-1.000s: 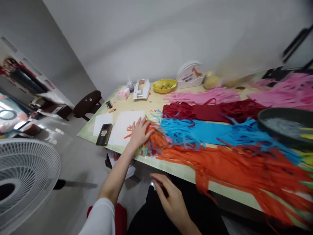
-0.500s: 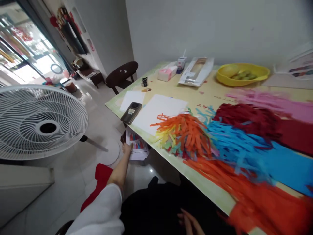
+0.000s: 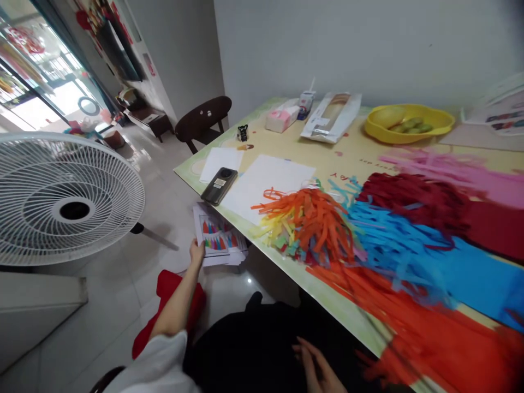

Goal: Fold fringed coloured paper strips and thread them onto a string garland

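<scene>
My left hand (image 3: pixel 197 252) reaches down beside the table and grips the near edge of a stack of printed sheets (image 3: pixel 216 237) with coloured pictures, held out from under the table's corner. My right hand (image 3: pixel 317 367) rests on my black-clad lap with its fingers stretched out, holding nothing. On the table (image 3: pixel 327 164) lies a heap of mixed colour paper strips (image 3: pixel 309 224), next to fringed sheets of blue (image 3: pixel 409 245), dark red (image 3: pixel 413 199), pink (image 3: pixel 450 169) and orange paper (image 3: pixel 429 333).
A dark phone (image 3: pixel 219 185) lies on white paper sheets (image 3: pixel 268 183) near the table corner. Further back are a tissue pack (image 3: pixel 281 117), a bread bag (image 3: pixel 331 115) and a yellow bowl of fruit (image 3: pixel 409 123). A white fan (image 3: pixel 65 199) stands left; a brown chair (image 3: pixel 202 121) stands behind.
My left hand left the strip heap, went down beside the table and now holds the printed sheets, drawn further out. My head turned left; my right hand stays on my lap.
</scene>
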